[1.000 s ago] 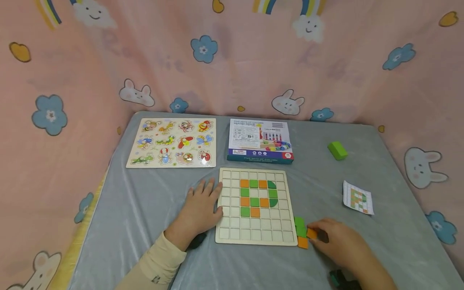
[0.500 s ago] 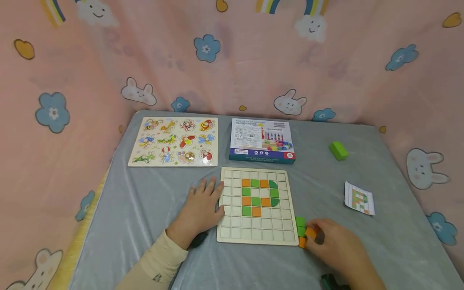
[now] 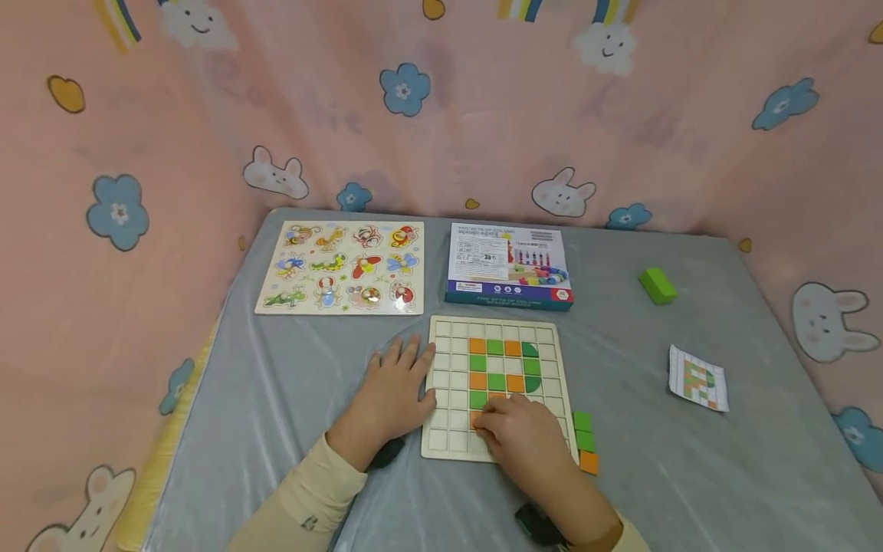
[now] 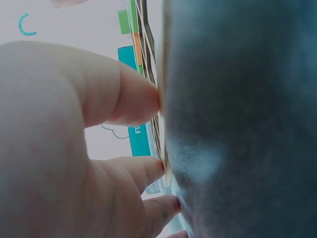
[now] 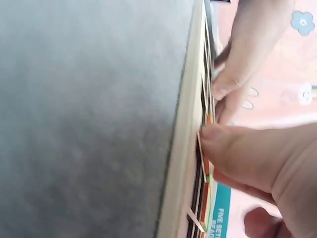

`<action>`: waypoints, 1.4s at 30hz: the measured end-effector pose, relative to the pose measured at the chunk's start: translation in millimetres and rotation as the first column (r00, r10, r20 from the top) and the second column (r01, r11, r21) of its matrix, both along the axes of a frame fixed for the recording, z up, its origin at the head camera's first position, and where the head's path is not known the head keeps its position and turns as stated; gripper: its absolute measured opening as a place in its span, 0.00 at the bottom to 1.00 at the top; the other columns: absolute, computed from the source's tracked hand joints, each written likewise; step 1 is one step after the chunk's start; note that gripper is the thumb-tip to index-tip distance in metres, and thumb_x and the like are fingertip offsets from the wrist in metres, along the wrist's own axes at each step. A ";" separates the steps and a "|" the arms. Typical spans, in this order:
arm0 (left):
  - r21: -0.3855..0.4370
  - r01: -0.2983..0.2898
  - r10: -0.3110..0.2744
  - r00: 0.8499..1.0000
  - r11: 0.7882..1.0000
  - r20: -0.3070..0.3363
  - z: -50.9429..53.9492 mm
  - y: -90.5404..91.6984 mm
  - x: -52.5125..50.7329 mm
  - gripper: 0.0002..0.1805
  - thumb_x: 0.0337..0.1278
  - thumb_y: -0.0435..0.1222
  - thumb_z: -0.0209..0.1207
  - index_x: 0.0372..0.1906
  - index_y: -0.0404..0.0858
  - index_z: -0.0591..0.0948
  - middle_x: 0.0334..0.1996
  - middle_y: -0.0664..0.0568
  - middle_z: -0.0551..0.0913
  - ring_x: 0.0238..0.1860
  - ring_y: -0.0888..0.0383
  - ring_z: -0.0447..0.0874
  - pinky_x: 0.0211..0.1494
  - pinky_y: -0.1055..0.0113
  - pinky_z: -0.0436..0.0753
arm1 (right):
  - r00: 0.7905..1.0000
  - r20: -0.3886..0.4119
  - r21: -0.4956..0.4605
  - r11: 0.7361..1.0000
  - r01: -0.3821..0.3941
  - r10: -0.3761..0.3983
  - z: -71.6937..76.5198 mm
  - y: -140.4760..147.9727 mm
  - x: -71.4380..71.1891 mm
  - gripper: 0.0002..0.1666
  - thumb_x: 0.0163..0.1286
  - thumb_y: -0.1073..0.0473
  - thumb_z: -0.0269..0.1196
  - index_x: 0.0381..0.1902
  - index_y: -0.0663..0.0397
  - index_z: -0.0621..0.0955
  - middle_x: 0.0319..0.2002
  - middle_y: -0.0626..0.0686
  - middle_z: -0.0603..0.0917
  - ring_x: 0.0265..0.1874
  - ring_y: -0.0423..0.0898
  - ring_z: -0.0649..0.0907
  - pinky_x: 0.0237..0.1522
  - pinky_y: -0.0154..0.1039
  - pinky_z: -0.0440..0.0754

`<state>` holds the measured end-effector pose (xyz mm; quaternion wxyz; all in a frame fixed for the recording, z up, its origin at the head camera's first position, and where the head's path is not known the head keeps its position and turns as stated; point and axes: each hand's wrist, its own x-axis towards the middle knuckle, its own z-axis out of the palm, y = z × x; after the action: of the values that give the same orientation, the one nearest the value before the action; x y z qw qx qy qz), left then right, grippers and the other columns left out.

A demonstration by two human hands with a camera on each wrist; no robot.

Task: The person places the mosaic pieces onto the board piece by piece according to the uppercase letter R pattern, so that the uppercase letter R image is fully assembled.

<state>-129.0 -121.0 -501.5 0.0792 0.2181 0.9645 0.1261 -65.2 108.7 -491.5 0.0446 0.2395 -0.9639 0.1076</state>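
A wooden grid board (image 3: pixel 448 441) carries orange, green and dark green tiles set in a pattern. My left hand (image 3: pixel 386 391) lies with its fingers spread against the board's left edge; in the left wrist view, the thumb (image 4: pixel 133 101) touches that edge. Over the lower part of the board, my right hand (image 3: pixel 527 441) pinches an orange square tile (image 3: pixel 474 420) at a cell just below a green tile (image 3: pixel 478 399). The right hand covers some lower cells and part of another orange tile. Beside the board's right edge lie two green tiles (image 3: pixel 584 441) and an orange tile (image 3: pixel 589 462).
An insect picture puzzle (image 3: pixel 338 268) and a bead game box (image 3: pixel 509 266) lie behind the board. To the right are a green block (image 3: pixel 658 286) and a small pattern card (image 3: pixel 698 379). Grey cloth (image 3: pixel 690 475) covers the table, with a pink curtain (image 3: pixel 476 115) behind.
My right hand has picked up an orange tile from beside the board and carried it left onto the lower grid. The left hand stays at the board's edge. The view has shifted slightly.
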 end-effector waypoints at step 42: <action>-0.005 0.009 -0.009 1.000 1.000 0.027 3.8 0.1 0.3 0.37 0.77 0.47 0.55 0.83 0.37 0.66 0.81 0.36 0.63 0.80 0.33 0.58 0.74 0.29 0.62 | 0.892 0.373 -0.182 0.923 0.340 -0.255 12.8 44.9 -3.4 0.05 0.65 0.62 0.79 0.37 0.46 0.93 0.39 0.42 0.88 0.38 0.44 0.82 0.45 0.45 0.85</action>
<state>-128.8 -120.9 -497.8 0.0933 0.2204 0.9627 0.1265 -68.6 153.6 -478.8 -0.0789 0.0582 -0.9617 0.2561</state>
